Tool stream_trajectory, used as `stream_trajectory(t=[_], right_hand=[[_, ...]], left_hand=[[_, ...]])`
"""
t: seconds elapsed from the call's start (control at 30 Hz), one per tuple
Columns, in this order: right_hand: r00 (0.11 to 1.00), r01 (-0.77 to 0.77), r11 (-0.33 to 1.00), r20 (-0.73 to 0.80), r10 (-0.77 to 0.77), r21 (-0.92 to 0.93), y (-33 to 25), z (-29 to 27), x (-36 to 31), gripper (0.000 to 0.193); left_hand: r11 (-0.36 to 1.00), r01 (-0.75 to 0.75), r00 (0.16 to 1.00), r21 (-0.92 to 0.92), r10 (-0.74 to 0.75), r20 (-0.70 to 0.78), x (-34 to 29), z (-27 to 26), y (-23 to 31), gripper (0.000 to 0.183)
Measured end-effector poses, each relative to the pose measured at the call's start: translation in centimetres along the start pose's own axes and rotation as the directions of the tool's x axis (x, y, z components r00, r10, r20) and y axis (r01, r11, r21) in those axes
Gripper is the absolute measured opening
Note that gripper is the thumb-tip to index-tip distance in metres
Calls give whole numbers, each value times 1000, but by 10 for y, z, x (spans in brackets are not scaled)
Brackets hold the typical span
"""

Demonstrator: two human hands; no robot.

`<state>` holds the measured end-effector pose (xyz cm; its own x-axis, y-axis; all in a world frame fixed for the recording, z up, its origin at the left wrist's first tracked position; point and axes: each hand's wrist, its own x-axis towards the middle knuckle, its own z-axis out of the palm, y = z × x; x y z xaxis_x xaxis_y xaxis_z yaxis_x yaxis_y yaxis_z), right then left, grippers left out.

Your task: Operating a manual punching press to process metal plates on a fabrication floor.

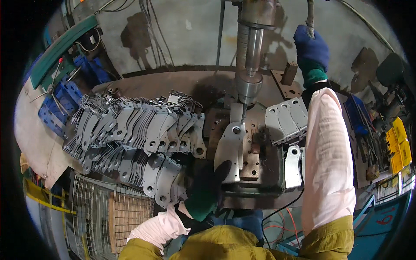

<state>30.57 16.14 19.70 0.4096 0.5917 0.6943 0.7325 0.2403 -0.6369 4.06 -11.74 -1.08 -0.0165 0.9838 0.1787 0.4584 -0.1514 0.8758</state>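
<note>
step: apparently drilling or finishing a hole in the steel plate (227, 151), on the drill-press fixture (250, 167) | right hand (312, 47): fingers wrapped round feed lever (310, 19) | left hand (210, 186): thumb at plate's lower edge; other fingers' grip cannot be told, dark glove on shadow | next move seems to call for: steady plate, controlled lever pull | unclear: drill bit (243, 113) contact; lever top cut off

At one o'clock my right fingers (310, 43) are blue-gloved, green-cuffed, by a grey lever (310, 17); toward six, my left fingers (223, 170) look near-black, cuffed dark green. My sleeves (329, 160) run pale pink into mustard-olive. The central plate (228, 147) is silver-grey, like the stacked plates (145, 125) at nine; the bench (167, 80) is brown at eleven, the bins (404, 149) yellow at three.
</note>
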Motion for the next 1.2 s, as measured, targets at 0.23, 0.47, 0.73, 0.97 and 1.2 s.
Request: stream_trajectory(t=[0.23,0.47,0.73,0.97,1.2], right_hand=[[909,343,924,-190,-372,-169,26,14,8,39],[954,242,970,-174,-245,-39,29,21,15,14],[580,670,602,-200,-790,-434,51,22,30,15],[946,169,980,-295,-132,104,0,28,2,29],[807,382,845,-309,-502,-374,31,29,19,28]], left_hand=[[887,208,978,-412,-186,94,6,-5,32,46],[784,252,960,-567,-278,42,6,6,18,37],[698,414,904,-584,-392,172,11,4,26,39],[554,573,806,-604,-514,294,14,-10,43,41],[551,508,838,-662,-494,231,9,-1,40,39]])
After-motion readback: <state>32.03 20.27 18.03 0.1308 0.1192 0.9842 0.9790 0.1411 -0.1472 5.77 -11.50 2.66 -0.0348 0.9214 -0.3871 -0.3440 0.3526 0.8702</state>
